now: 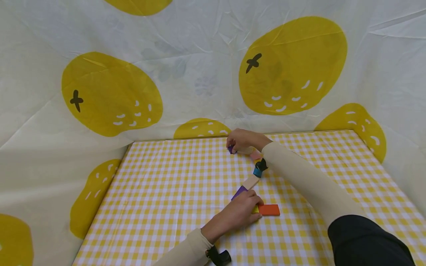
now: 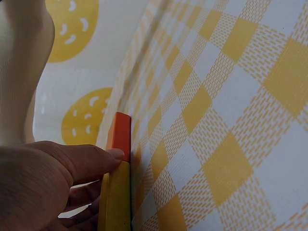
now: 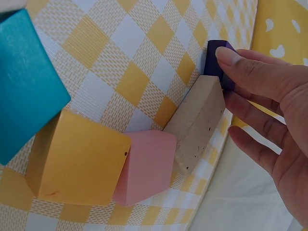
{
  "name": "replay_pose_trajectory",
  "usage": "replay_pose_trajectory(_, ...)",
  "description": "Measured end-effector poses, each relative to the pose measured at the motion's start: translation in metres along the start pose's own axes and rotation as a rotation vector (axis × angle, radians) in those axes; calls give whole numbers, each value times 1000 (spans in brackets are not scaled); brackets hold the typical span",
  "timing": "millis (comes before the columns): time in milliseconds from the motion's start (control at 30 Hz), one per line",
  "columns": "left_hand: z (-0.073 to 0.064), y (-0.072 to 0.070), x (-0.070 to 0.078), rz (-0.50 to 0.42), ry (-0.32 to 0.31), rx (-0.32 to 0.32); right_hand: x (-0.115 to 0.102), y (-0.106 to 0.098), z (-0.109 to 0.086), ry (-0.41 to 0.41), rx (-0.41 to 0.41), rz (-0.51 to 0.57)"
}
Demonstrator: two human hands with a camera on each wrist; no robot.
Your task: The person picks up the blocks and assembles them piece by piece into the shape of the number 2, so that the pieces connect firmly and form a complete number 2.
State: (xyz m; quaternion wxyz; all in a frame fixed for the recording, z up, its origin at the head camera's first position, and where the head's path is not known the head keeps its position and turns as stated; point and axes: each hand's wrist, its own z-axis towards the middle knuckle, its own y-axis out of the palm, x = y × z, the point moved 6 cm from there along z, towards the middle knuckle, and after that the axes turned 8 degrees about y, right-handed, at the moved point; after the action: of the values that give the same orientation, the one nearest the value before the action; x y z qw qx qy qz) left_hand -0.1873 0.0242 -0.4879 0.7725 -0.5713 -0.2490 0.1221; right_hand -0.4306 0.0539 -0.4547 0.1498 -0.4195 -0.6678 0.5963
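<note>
Wooden blocks form a winding row on the checked tablecloth. At its far end my right hand (image 1: 244, 139) pinches a small purple block (image 3: 216, 65) between thumb and fingers, against the end of a plain wood block (image 3: 197, 120). A pink block (image 3: 147, 166), an orange-yellow block (image 3: 82, 159) and a blue block (image 3: 29, 82) follow. Nearer me, my left hand (image 1: 235, 211) grips a yellow block (image 2: 118, 195), its thumb at the joint with a red-orange block (image 1: 269, 210). Another purple block (image 1: 239, 192) and plain wood block (image 1: 250, 181) lie just beyond that hand.
Yellow-and-white checked cloth (image 1: 149, 207) covers the table. Behind it hangs a white sheet (image 1: 199, 74) printed with large yellow fruit, meeting the table's back edge close to the right hand. The right forearm (image 1: 309, 177) reaches over the table beside the row.
</note>
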Motion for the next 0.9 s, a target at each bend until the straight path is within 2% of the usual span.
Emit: replay_pose_trajectory(900,0,-2,1,-12,-1,-5,0,1,-3,7,24,-16)
